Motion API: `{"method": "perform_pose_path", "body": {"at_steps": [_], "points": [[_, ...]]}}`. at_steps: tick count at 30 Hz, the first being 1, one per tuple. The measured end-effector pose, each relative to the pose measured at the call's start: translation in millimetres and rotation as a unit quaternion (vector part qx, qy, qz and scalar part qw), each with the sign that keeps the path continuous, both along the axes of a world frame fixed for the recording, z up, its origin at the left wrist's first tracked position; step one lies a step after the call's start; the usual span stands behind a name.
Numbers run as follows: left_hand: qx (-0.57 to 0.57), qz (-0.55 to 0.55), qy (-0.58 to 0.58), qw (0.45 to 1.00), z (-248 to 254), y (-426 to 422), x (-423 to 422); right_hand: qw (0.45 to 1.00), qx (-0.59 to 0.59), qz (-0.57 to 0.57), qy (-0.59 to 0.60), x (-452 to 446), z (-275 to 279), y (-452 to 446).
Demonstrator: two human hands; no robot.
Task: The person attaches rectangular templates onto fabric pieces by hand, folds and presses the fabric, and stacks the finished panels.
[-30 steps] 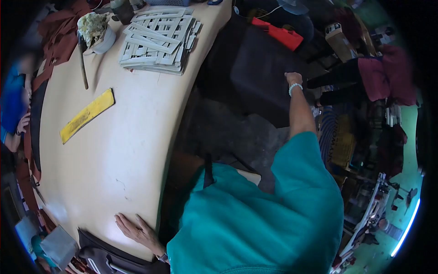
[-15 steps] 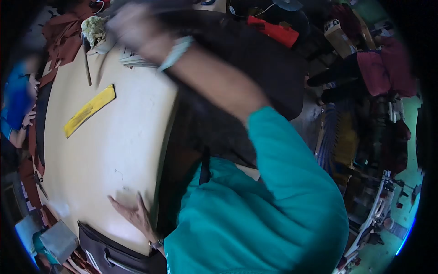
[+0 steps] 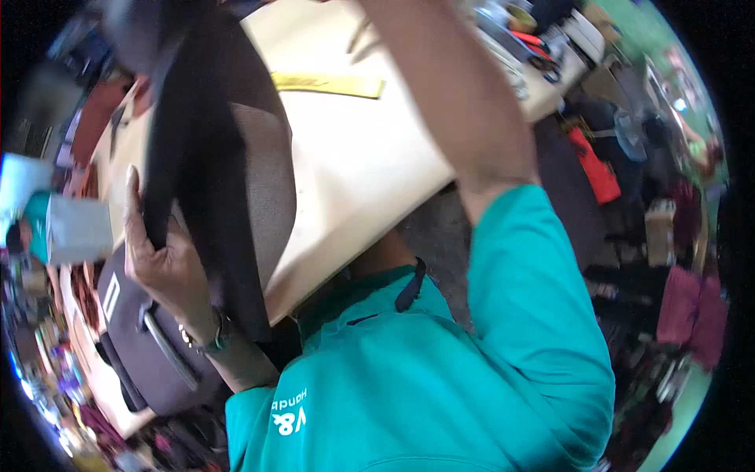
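A large dark brown sheet (image 3: pixel 208 149) hangs folded and blurred over the left part of the table. My left hand (image 3: pixel 165 263) is raised at its lower left edge, with the sheet between the thumb and a stretched finger; the other fingers are partly hidden. My right forearm crosses the upper middle to the top edge of the view, and the hand itself is outside the picture. Beyond the sheet, a yellow strip (image 3: pixel 338 84) lies on the light table (image 3: pixel 354 149).
A dark case with a handle (image 3: pixel 153 338) sits at the lower left, near a pale box (image 3: pixel 79 230). Tools and a grey tray crowd the table's far right end. A red object (image 3: pixel 595 167) lies beyond the table. A person in teal is at the far left.
The view has turned. The dark sheet has come over the table. My left hand has lifted off the tabletop to the sheet, and my right hand has gone out past the top edge.
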State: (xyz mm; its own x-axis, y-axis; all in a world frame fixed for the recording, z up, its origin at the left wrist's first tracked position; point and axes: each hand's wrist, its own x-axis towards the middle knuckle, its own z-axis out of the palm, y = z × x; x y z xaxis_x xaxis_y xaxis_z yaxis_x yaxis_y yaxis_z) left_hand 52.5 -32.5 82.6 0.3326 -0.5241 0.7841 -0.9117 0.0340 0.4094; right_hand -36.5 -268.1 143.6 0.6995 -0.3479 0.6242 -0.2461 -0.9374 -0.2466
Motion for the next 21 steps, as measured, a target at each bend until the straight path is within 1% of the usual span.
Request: {"method": "perform_pose_path", "body": {"at_steps": [1,3,4,5,6,7,8,9,10,11,13,14,15,16,17,18,19,20,21], "points": [[0.049,0.022,-0.038,0.998,11,19,-2,0.999,0.019,-0.028,0.014,-13,0,-3],[0.156,-0.026,-0.052,0.986,14,56,-11,0.993,0.068,-0.081,0.052,-37,-16,-16],[0.236,-0.106,-0.003,0.966,11,67,-20,0.988,0.095,-0.101,0.072,-46,-33,-21],[0.307,-0.188,0.050,0.931,7,74,-31,0.982,0.124,-0.111,0.089,-55,-60,-23],[0.371,-0.268,0.114,0.882,-2,76,-43,0.976,0.155,-0.113,0.107,-64,-85,-21],[0.423,-0.346,0.176,0.819,-17,78,-51,0.981,0.158,-0.071,0.090,-71,-123,-23],[0.423,-0.402,0.205,0.786,-41,77,-56,0.976,0.174,-0.049,0.119,-77,-148,-22],[0.419,-0.459,0.231,0.749,-64,75,-59,0.959,0.227,-0.105,0.134,-82,-158,-5],[0.404,-0.465,0.234,0.752,-76,76,-58,0.953,0.236,-0.132,0.137,-87,-166,2],[0.397,-0.446,0.251,0.762,-71,74,-56,0.952,0.211,-0.155,0.156,-93,-176,1],[0.324,-0.427,0.284,0.795,-55,69,-49,0.944,0.261,-0.160,0.122,-102,-179,4],[0.305,-0.414,0.304,0.802,-51,66,-43,0.945,0.261,-0.161,0.109,-105,-180,4],[0.267,-0.380,0.285,0.838,-49,60,-37,0.947,0.261,-0.162,0.095,-107,-180,4],[0.196,-0.320,0.201,0.905,-56,52,-32,0.946,0.264,-0.168,0.088,-108,-178,6],[0.200,-0.240,0.153,0.938,-57,45,-27,0.949,0.252,-0.170,0.086,-109,-180,6],[0.197,-0.173,0.123,0.957,-70,36,-20,0.951,0.240,-0.173,0.085,-110,-184,5],[0.229,-0.113,0.068,0.965,-84,30,-12,0.954,0.228,-0.176,0.084,-111,-188,5],[0.257,-0.064,0.034,0.964,-102,26,-7,0.950,0.231,-0.186,0.097,-111,-193,4],[0.286,-0.017,0.001,0.958,-117,26,-6,0.958,0.200,-0.180,0.101,-111,-195,6]]}}
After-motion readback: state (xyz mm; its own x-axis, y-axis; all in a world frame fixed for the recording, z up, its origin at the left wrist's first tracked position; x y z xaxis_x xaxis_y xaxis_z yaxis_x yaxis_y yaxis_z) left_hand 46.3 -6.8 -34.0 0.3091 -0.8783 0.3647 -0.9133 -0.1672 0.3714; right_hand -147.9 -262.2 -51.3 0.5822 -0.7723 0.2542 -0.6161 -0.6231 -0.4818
